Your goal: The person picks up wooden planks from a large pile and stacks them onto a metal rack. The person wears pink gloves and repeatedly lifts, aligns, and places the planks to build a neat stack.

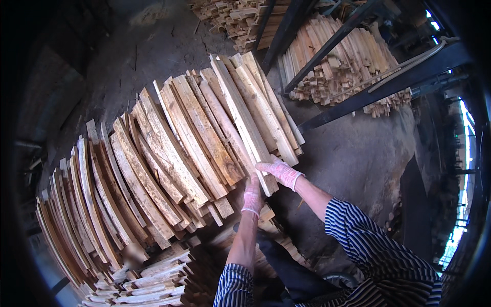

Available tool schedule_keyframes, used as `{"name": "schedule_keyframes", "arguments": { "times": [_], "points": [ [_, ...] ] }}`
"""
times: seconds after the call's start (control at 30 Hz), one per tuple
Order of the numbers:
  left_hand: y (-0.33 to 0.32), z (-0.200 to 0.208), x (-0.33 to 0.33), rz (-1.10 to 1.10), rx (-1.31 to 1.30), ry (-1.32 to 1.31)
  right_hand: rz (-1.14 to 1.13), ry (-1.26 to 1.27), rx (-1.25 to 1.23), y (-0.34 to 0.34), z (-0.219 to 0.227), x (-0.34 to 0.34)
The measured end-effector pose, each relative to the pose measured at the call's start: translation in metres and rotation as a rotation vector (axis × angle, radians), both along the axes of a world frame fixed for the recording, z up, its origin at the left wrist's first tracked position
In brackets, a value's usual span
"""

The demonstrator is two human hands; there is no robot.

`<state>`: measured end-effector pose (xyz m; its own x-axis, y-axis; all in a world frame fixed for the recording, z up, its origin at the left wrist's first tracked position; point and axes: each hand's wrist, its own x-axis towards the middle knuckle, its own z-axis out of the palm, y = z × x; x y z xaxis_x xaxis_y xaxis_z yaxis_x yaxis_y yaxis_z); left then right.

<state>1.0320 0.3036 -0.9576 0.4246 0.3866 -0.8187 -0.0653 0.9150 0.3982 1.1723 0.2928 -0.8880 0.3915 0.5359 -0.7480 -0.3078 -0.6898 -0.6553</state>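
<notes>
A long pale wooden plank (238, 120) lies on top of a wide stack of rough-sawn boards (169, 146). Both my hands wear pinkish knitted work gloves and are at its near end. My left hand (252, 197) is closed against the plank's left edge, its fingers partly hidden. From the right side, my right hand (281, 173) grips the same end, with its fingers over the upper face. More loose boards lie on either side of the plank, some with bark-marked or stained faces.
Another board pile (148, 284) sits at the lower left, close to the main stack. Dark metal beams (348, 110) slant across the upper right, in front of a further wood stack (337, 56). More cut wood (225, 20) lies at the far top. The floor (353, 153) is dark and dusty.
</notes>
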Motion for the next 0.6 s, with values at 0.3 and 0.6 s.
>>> {"name": "schedule_keyframes", "arguments": {
  "times": [0.3, 0.6],
  "points": [
    [-0.075, 0.076, -0.107, -0.208, -0.188, -0.343, 0.299, 0.292, 0.049, -0.066, 0.106, -0.056],
    [-0.119, 0.214, -0.125, -0.493, 0.125, -0.132, 0.098, 0.334, 0.123, -0.089, 0.130, -0.080]
  ]
}}
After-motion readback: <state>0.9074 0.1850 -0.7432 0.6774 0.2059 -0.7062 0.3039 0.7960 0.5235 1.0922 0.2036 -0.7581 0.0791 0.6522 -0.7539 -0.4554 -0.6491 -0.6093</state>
